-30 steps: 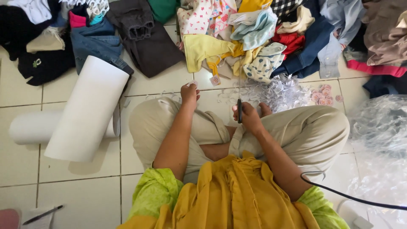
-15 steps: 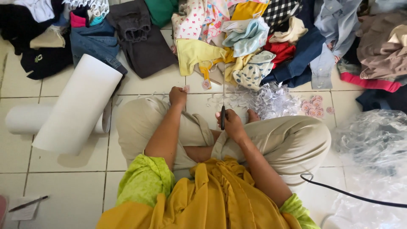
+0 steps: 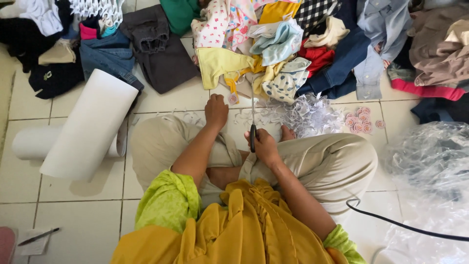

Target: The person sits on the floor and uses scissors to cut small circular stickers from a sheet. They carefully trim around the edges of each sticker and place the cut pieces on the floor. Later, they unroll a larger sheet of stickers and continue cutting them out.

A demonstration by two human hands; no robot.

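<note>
The person sits cross-legged on the tiled floor (image 3: 161, 105), and the heap of white paper scraps (image 3: 308, 115) serves as the landmark. The right hand (image 3: 264, 146), just beside the heap on its near side, is closed round the dark handle of a pair of scissors (image 3: 252, 124), whose blades point away toward the pile of clothes (image 3: 293, 44) beyond the heap. The left hand (image 3: 216, 111) lies curled, fingers down, to the left of the heap; what it grips cannot be told. Against the earlier views both hands sit much as they did (only the head camera has shifted), so the cutting work appears unchanged. Small pink round pieces (image 3: 360, 122) lie right of the heap.
</note>
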